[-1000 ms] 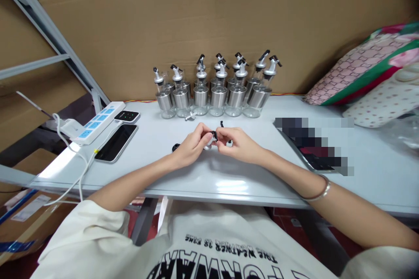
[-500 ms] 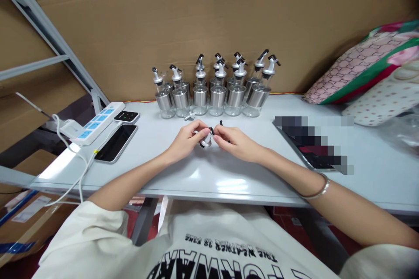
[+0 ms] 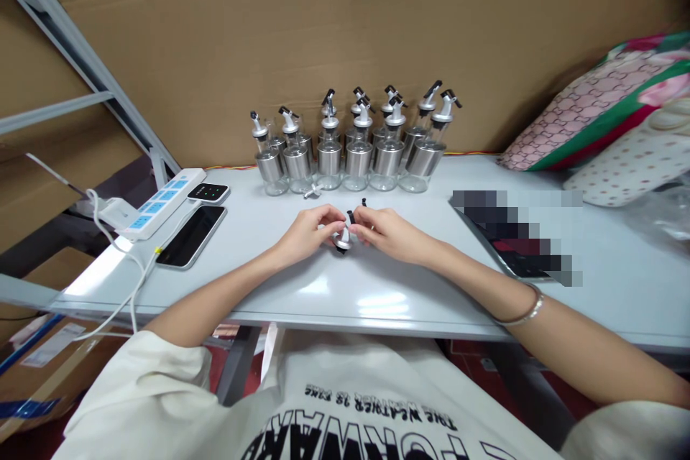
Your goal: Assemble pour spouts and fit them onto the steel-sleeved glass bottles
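Note:
My left hand (image 3: 308, 231) is closed on a silver pour spout (image 3: 343, 239), whose round collar and black stopper point down toward me. From the right, my right hand (image 3: 396, 236) pinches at a small black flap (image 3: 350, 217) on the spout's upper end; its fingertips partly hide where the two parts meet. Just behind my right fingers a separate black piece (image 3: 364, 202) shows on the table. A loose silver spout part (image 3: 313, 191) lies in front of the bottles. Several glass bottles (image 3: 358, 162) with steel sleeves stand behind, many fitted with spouts and black flaps.
At left on the table (image 3: 302, 295) are a power strip (image 3: 164, 201), a small black device (image 3: 209, 192) and a phone (image 3: 191, 236), with white cables. A dark tablet-like device (image 3: 501, 244), partly blurred, lies right. Patterned bags (image 3: 582, 115) sit back right, before cardboard (image 3: 345, 29).
The spout has turned more upright between my hands, its collar now lower and nearer me. My left fingers have shifted up its neck. The bottles and the loose spout part stay put.

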